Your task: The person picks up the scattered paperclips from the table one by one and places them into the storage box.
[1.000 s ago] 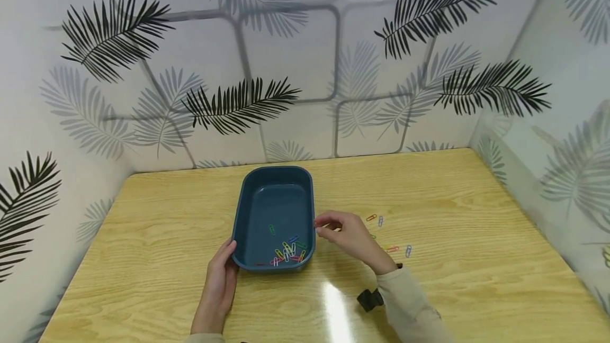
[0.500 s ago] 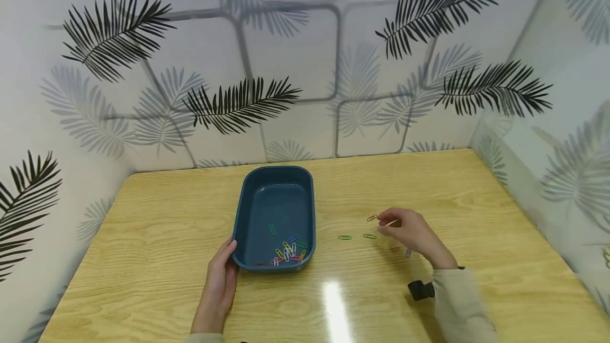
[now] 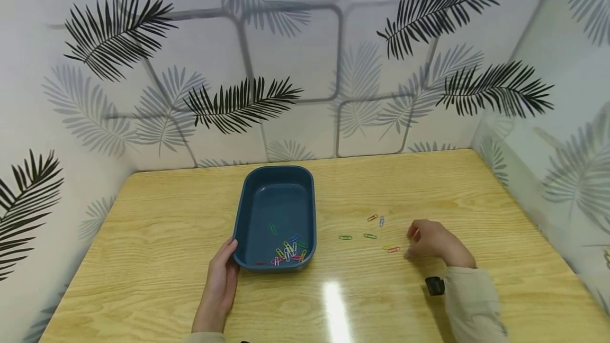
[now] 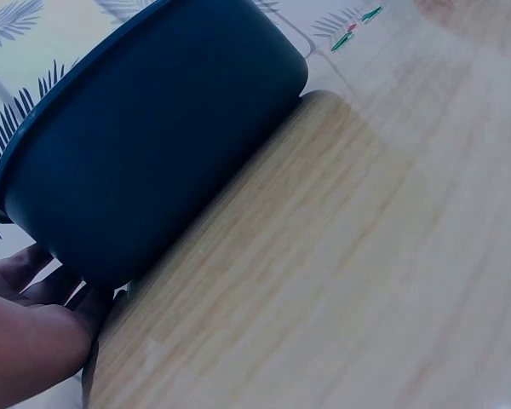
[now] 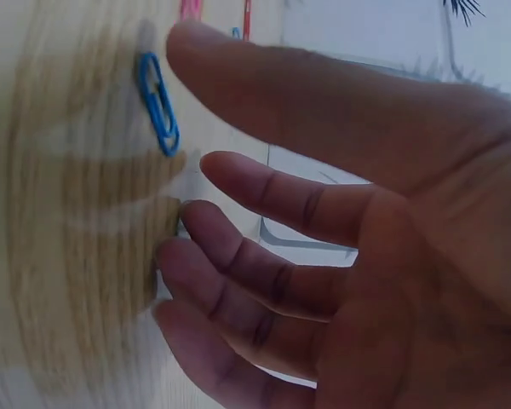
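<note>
My left hand (image 3: 220, 279) holds the near left corner of a dark blue tray (image 3: 278, 200), thumb at the rim. In the left wrist view its fingers (image 4: 47, 277) lie against the tray's outer wall (image 4: 162, 145). Several coloured paper clips (image 3: 287, 254) are in the near end of the tray. My right hand (image 3: 436, 240) is low over the right of the table. In the right wrist view a blue paper clip (image 5: 158, 104) lies on the wood just beyond the parted thumb and fingertips, which hold nothing; the hand hides that clip from the head view.
Between the tray and my right hand lie a pink paper clip (image 3: 393, 250), a red one (image 3: 373, 218), a pale blue one (image 3: 382, 221) and two green paper clips (image 3: 345, 237). A patterned wall (image 3: 295, 131) borders the wooden table (image 3: 157, 226) at the back.
My right hand has gone from the tray's right side over the red and pale blue clips, then right and nearer to the blue clip. The left hand and tray have stayed put.
</note>
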`<action>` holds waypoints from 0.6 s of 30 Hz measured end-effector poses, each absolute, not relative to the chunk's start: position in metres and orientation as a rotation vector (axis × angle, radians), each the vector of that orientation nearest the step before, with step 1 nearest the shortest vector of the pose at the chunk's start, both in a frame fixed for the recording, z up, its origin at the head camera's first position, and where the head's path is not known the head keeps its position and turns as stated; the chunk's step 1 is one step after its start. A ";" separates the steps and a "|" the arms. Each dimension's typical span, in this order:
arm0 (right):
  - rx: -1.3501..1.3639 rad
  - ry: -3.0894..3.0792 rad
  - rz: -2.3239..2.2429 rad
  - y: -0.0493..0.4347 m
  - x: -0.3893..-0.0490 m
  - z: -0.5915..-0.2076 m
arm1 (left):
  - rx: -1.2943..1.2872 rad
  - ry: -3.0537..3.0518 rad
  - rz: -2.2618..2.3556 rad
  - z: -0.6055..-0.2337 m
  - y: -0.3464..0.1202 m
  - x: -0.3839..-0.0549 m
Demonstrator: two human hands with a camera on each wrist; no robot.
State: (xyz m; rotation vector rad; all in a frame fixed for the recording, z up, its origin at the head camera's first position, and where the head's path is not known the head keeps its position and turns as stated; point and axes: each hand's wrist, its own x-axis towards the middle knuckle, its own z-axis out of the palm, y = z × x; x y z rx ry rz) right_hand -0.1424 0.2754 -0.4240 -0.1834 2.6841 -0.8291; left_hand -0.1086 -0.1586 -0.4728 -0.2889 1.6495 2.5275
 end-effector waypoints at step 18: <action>-0.193 2.728 -0.842 0.274 -0.143 -0.426 | -0.275 1.666 2.521 -0.472 -0.157 -0.108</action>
